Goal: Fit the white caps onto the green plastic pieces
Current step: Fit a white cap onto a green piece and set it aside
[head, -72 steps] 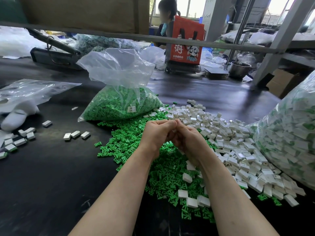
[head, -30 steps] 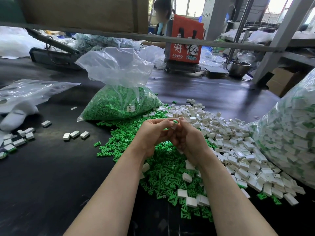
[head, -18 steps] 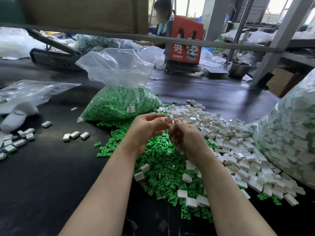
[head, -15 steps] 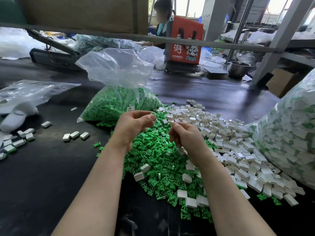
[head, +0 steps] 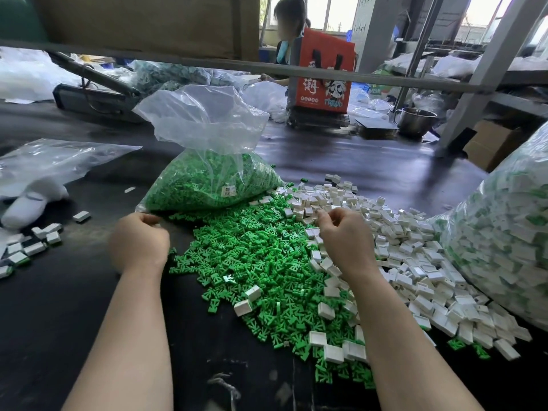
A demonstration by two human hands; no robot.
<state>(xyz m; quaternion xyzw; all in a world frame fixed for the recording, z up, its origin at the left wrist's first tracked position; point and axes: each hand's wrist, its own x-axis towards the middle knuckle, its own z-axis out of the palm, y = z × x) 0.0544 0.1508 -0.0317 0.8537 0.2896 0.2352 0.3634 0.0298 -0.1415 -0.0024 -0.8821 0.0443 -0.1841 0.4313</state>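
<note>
A heap of loose green plastic pieces [head: 252, 256] lies on the black table, with a pile of white caps [head: 400, 247] along its right side. My left hand [head: 138, 241] hovers at the heap's left edge, next to the corner of a clear bag of green pieces [head: 213, 185]. Its fingers are curled under and whatever they hold is hidden. My right hand [head: 344, 235] is over the near edge of the white caps, thumb and forefinger pinching a cap there. Two white caps [head: 247, 299] lie on the green heap.
A large clear bag of capped pieces [head: 504, 232] bulges at the right. Several capped pieces [head: 32, 247] lie at the left, near a white glove [head: 26, 206] and a flat plastic bag [head: 53, 161]. Behind a metal bar [head: 267, 66] stand a red bag [head: 323, 72] and a metal pot [head: 415, 120]; a person [head: 289, 25] sits there.
My hands were joined above the green heap and have parted. The left hand swung left toward the bag's corner; the right hand moved right and down to the white caps.
</note>
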